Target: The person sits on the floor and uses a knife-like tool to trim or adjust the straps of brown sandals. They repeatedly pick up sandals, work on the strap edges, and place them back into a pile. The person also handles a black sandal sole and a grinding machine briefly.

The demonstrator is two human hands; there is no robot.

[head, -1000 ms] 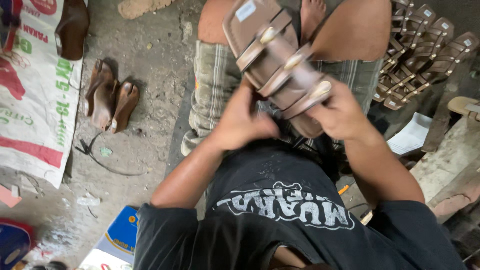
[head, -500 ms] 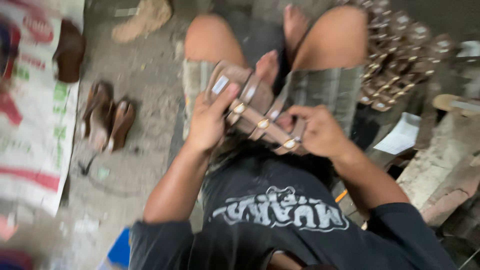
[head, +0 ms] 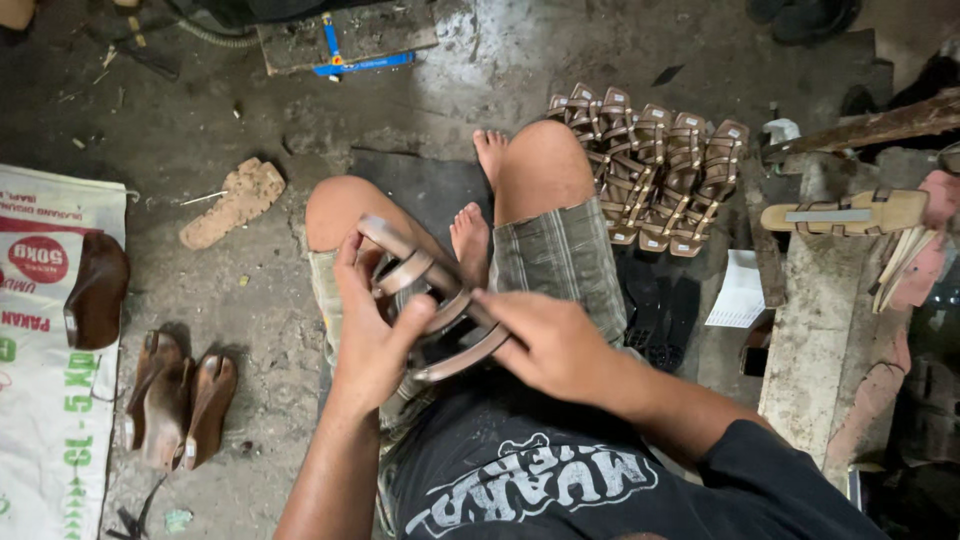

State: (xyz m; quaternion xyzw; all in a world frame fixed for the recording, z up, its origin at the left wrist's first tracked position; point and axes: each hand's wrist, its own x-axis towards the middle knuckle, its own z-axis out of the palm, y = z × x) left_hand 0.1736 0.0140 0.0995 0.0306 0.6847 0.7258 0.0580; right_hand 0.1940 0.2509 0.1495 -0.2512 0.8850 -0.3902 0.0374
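The left hand is closed around a brown strappy sandal, with the thumb pressed on the near side and the fingers wrapped behind the straps. The right hand is also closed on the same sandal, gripping its lower end, where the sole curves toward the person's body. The sandal is held in the air above the lap, between the two bent knees, and it lies tilted, with its far end higher and to the left.

Under the hands there are plaid shorts and a dark shirt with a pale print. Two bare feet rest on a dark mat on the floor, just beyond the sandal.

To the right of the right knee, a row of similar brown sandals stands close together on the floor. Just beside them is a white sheet of paper. Further right, a rough wooden plank carries a tan sandal sole.

To the left, on the grey concrete floor, lie a few dark brown wooden soles. One more brown piece rests on a white printed sack. A pale worn sole lies alone, well apart from the left knee. At the top there is a blue tool on a board.
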